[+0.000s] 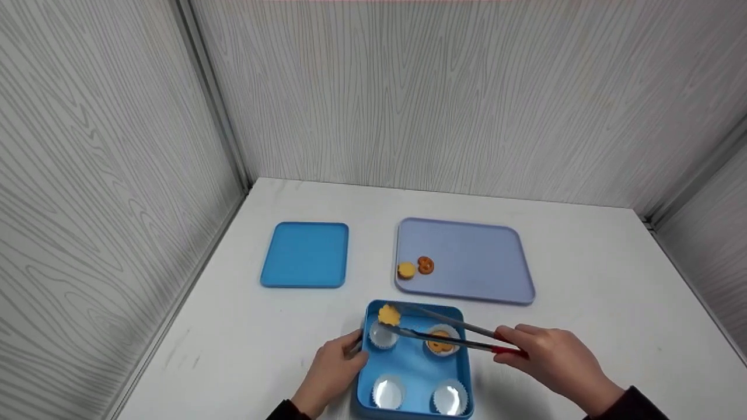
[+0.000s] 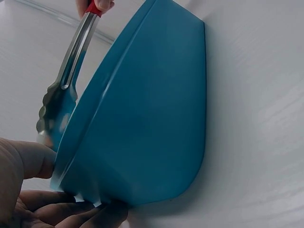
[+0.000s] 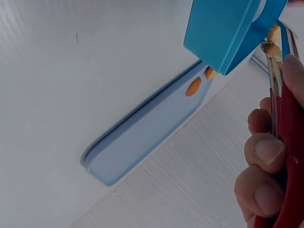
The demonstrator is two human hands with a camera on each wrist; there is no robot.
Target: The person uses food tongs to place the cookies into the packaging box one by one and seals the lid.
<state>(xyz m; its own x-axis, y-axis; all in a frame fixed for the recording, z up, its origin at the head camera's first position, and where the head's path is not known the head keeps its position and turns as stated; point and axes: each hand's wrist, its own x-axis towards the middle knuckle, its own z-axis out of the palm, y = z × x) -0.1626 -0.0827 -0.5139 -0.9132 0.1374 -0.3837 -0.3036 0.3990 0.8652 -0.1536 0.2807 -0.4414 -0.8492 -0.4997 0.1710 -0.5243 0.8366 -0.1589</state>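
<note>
My left hand (image 1: pixel 332 364) grips the left wall of a deep blue box (image 1: pixel 417 373), thumb over the rim and fingers outside, as the left wrist view shows. In my right hand (image 1: pixel 551 353) are metal tongs (image 1: pixel 467 344) with red handles. The tong tips hold a yellow flower-shaped cookie (image 1: pixel 389 315) over the far-left white paper cup (image 1: pixel 383 338). Beneath the tongs, the far-right paper cup (image 1: pixel 430 349) contains a tan cookie (image 1: pixel 439 344), partly hidden. Two nearer paper cups (image 1: pixel 388 392) have nothing in them.
Behind the box lies a lavender tray (image 1: pixel 473 256) with a yellow round cookie (image 1: pixel 407 270) and a brown pretzel (image 1: pixel 426 265) at its near-left corner. A flat blue tray or lid (image 1: pixel 306 255) lies to its left. Wood-patterned panels (image 1: pixel 408 93) enclose the white table (image 1: pixel 233 326).
</note>
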